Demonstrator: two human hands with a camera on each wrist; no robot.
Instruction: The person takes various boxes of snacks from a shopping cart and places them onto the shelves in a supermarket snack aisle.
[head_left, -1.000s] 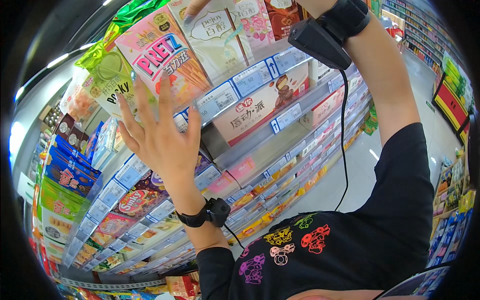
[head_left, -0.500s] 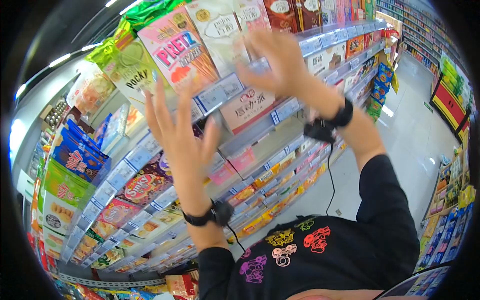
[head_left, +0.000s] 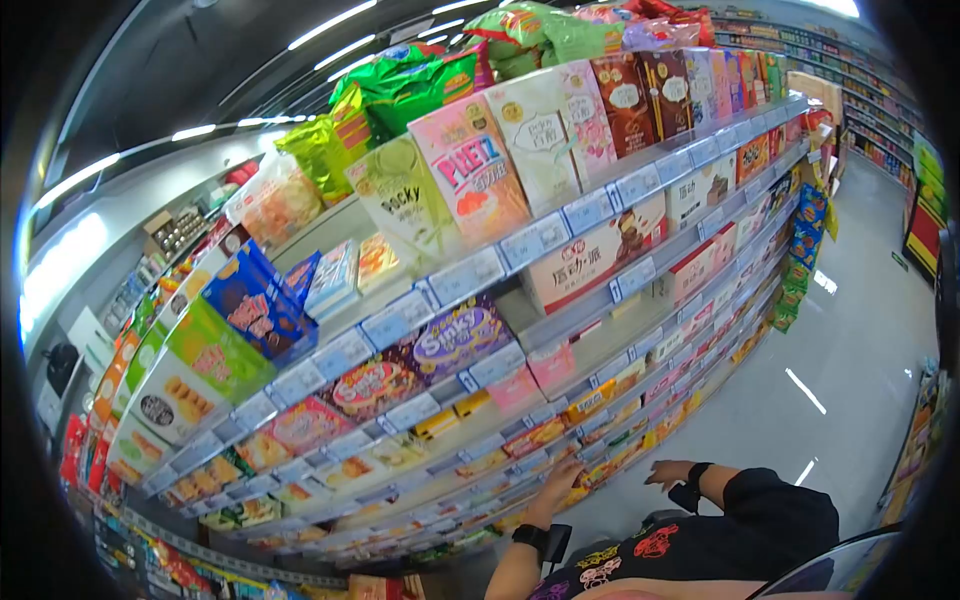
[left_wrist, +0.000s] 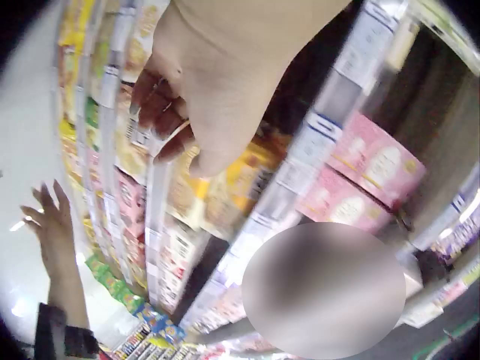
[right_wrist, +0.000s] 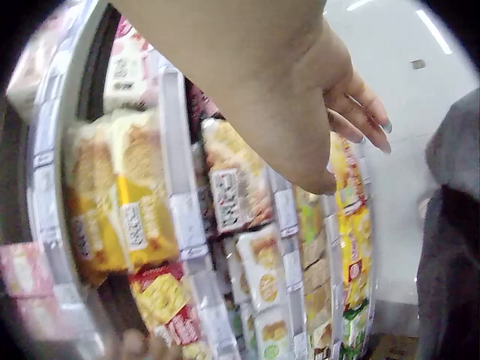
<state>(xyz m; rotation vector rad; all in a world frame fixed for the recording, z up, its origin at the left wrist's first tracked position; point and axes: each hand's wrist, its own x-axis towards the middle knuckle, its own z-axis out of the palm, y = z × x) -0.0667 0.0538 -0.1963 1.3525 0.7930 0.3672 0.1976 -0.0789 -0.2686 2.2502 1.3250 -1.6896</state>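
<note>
Shelving [head_left: 455,287] of a shop, with a person's two bare hands low in front of it. The left hand [left_wrist: 217,82] is nearest the yellow packets [left_wrist: 236,184], which lie on a lower tier behind a transparent front edge with price labels [left_wrist: 156,217]; its fingers are loosely curled, with gaps between them, and appear to hold nothing, though whether a fingertip touches the edge or a pack cannot be told. In the right wrist view the same packets are upright, side by side, with a red-and-yellow packet [right_wrist: 169,307] next to them. The right hand [head_left: 672,475] is apart from the goods, on the aisle side, its fingers extended and slightly spread, pinching nothing. Higher up, a pink PRETZ box [head_left: 470,170] and a green Pocky box [head_left: 405,195] lean on the top tier, out of reach of the lowered hands; pink boxes [left_wrist: 379,157] sit beyond the left wrist. For good work at this height (judged from the layout alone), the fingers are best kept clear of the raised edge and brought in from the front above it. Soft packs call for a light pinch at the top seam, since a hard squeeze could crush the contents, and a low sideways drag could catch the labels or tip a neighbour. The right hand, being free, is well placed to steady adjoining packs.
</note>
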